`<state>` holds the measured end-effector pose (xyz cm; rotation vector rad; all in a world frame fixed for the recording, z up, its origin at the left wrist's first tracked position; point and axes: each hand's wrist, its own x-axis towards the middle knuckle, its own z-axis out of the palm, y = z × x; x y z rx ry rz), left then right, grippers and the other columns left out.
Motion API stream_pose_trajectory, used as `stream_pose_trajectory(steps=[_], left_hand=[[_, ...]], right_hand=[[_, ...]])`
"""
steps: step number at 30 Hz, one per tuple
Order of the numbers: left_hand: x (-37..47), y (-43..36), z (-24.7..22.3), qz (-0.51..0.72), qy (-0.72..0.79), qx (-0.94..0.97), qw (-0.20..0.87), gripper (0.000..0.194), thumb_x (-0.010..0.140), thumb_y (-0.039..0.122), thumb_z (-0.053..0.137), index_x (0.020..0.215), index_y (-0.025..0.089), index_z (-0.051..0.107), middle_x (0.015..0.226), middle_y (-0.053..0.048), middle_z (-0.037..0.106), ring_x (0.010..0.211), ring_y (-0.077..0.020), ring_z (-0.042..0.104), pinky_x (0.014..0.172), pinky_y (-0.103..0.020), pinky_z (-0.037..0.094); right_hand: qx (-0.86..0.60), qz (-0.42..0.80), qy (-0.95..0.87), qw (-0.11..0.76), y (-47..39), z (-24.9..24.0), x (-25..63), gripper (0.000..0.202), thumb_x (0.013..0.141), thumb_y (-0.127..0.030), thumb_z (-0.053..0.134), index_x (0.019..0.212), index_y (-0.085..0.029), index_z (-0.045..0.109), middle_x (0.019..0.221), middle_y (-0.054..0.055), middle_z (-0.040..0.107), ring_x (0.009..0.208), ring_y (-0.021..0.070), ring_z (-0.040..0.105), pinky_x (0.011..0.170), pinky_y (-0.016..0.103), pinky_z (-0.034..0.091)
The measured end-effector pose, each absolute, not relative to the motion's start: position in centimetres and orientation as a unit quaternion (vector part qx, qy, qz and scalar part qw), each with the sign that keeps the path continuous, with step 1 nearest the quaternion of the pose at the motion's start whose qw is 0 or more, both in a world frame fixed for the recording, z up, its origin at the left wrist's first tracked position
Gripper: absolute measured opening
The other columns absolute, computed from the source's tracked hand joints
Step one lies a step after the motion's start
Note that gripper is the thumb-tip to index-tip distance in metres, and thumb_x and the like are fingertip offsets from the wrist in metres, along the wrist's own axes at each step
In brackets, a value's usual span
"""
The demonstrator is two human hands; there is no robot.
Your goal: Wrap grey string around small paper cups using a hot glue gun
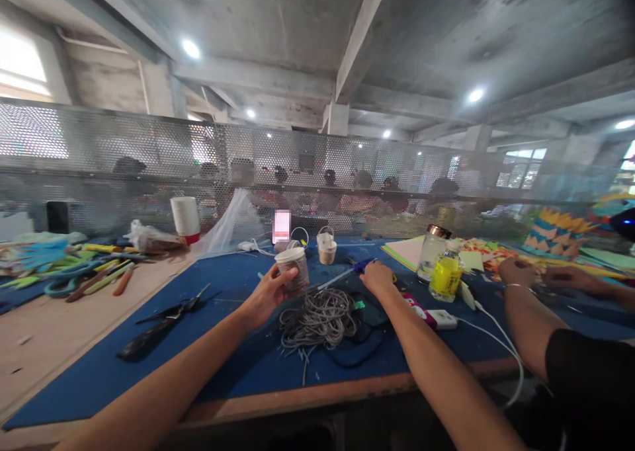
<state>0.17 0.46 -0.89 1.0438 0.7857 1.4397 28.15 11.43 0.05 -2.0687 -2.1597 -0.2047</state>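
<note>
In my left hand (pixel 272 295) is a small paper cup (pixel 296 274), its side wrapped in grey cord and its white rim facing up. The thumb presses on the wrapped side, with the fingers around it. My right hand (pixel 378 279) is closed on a blue glue gun (pixel 363 264), whose body is partly hidden by the hand. A clear glue stick (pixel 337 279) lies by the gun, pointing left. Between my forearms, a loose heap of grey cord (pixel 320 319) rests on the blue mat (pixel 223 365).
Behind the cup stand a small handled basket (pixel 327 249) and a phone (pixel 282 227). Black scissors (pixel 169 322) lie left; stacked paper cups (pixel 184 218) stand beyond. A glass jar (pixel 430 256), yellow-labelled bottle (pixel 446 276) and power strip (pixel 441 319) sit right, near a co-worker's arms (pixel 528 312).
</note>
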Motion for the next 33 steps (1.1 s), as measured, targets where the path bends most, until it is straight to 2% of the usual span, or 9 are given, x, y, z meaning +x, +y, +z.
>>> stream_pose_trajectory(steps=[7,33], left_hand=[[0.1,0.7,-1.0,0.612,0.338,0.445,0.559,0.052,0.078,0.034,0.089,0.123,0.021,0.065,0.114,-0.011,0.077,0.092,-0.0248,0.078,0.082,-0.035,0.062],[0.5,-0.3,0.1,0.616,0.340,0.435,0.561,0.055,0.072,0.036,0.092,0.118,0.021,0.066,0.110,-0.010,0.077,0.089,-0.0236,0.077,0.080,-0.035,0.061]], right_hand=[[-0.686,-0.068,-0.721,0.074,11.4,-0.2,28.2,0.045,0.100,-0.028,0.058,0.135,0.001,0.065,0.132,0.032,0.066,0.124,0.0341,0.068,0.101,0.039,0.054],[-0.687,-0.091,-0.716,0.090,12.6,-1.7,28.3,0.045,0.100,-0.031,0.059,0.133,0.000,0.064,0.130,0.031,0.067,0.117,0.0333,0.071,0.098,0.040,0.055]])
